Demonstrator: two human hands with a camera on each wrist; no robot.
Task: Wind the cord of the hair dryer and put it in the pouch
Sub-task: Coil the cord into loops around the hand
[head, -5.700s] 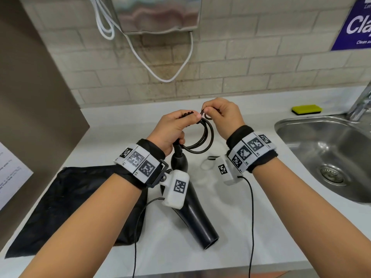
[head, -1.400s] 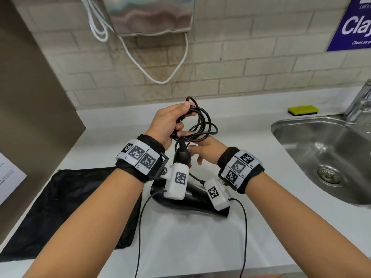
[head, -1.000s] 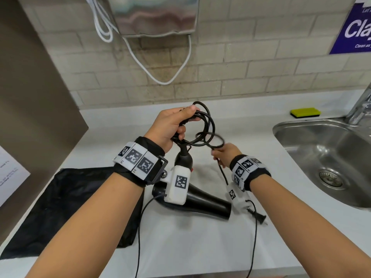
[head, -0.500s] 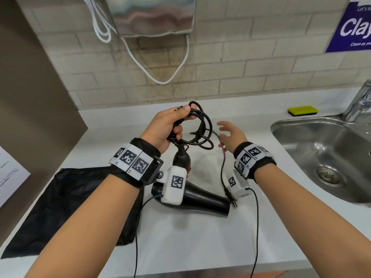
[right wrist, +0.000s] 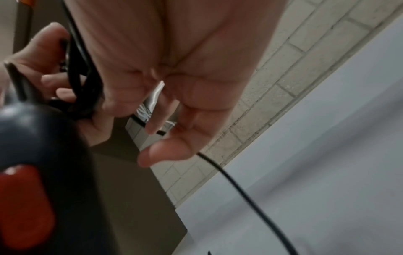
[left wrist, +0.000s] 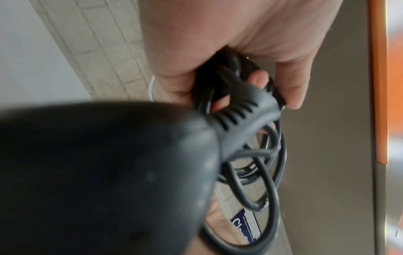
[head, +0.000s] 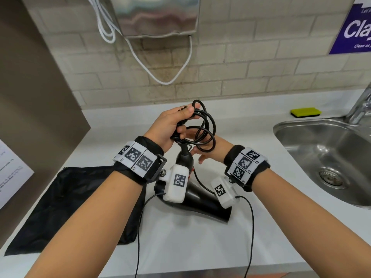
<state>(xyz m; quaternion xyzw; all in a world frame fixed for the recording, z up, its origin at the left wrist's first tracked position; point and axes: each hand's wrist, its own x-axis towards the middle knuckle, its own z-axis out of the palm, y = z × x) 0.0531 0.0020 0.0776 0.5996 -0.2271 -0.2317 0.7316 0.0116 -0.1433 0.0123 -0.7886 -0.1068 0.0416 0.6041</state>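
The black hair dryer [head: 202,204] lies on the white counter with its handle [head: 184,157] pointing up. My left hand [head: 172,125] grips several loops of the black cord [head: 207,133] at the top of the handle; in the left wrist view its fingers [left wrist: 290,82] curl round the cord [left wrist: 271,181]. My right hand [head: 202,152] is low behind the coil, fingers relaxed. In the right wrist view the loose cord tail [right wrist: 240,189] runs between thumb and fingers [right wrist: 152,124] without a firm pinch. The flat black pouch [head: 70,207] lies left of the dryer.
A steel sink [head: 297,123] with a tap [head: 361,109] is on the right, and a yellow sponge [head: 306,112] lies behind it. A metal wall unit [head: 156,17] with a white cable [head: 166,82] hangs above. A brown panel [head: 40,97] borders the left.
My right hand has swung from the right of the coil to behind and under it, close to my left hand, taking the cord tail along. The left hand keeps its grip.
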